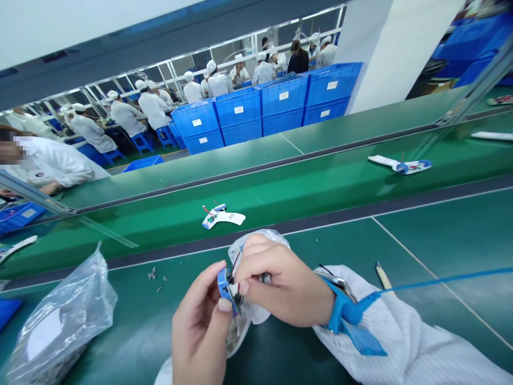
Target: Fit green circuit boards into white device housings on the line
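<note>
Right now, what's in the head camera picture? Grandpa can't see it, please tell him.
A person's left hand holds a small blue part, the right hand up against it, above a green bench. A clear bag lies to the left, and white pieces rest on the green strip ahead. Behind are blue crates and people in white.

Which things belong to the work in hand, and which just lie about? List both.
In the work:
- blue-rimmed electronic part, in the left hand, right hand at it
- likely, wired white housing on the green belt

Apparently lying about:
- small metal pieces, perhaps screws
- clear plastic bag
- pale stick
- stacked blue crates
</note>
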Motion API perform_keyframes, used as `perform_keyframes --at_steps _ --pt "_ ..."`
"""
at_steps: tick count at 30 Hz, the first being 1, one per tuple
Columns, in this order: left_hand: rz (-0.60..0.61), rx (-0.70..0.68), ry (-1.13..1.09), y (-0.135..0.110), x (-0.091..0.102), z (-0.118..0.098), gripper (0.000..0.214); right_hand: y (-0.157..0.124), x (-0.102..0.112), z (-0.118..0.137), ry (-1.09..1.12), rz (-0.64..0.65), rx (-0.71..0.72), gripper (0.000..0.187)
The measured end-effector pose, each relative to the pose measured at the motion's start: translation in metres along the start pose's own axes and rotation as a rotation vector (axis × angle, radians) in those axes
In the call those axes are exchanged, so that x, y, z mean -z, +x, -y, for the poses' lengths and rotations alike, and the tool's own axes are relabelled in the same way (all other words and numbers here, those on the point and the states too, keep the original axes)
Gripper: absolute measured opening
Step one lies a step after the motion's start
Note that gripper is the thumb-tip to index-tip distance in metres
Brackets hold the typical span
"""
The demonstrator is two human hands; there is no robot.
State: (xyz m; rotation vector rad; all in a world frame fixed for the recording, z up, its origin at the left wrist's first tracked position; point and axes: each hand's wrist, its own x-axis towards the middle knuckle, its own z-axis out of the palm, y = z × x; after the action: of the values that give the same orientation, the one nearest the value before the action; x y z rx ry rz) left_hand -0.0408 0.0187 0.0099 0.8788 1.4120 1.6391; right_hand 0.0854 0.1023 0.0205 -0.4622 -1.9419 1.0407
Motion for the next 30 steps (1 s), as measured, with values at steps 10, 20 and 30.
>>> perform_keyframes --at_steps 10,20,30 --pt "0.093 -0.079 0.066 0.0031 0.0040 -0.0014 0.025 -0.0018 0.0001 0.0012 -0.043 -0.004 0.076 0.022" --pt "0.058 -0.018 0.064 0.0011 -0.0007 -0.0074 0.025 -0.0022 0.0013 0.0011 -0.039 0.009 0.105 0.022" --pt "0.096 -0.170 0.197 0.0042 -0.0006 -0.0073 0.021 -0.0031 0.0046 0.0052 -0.154 0.057 0.094 0.022"
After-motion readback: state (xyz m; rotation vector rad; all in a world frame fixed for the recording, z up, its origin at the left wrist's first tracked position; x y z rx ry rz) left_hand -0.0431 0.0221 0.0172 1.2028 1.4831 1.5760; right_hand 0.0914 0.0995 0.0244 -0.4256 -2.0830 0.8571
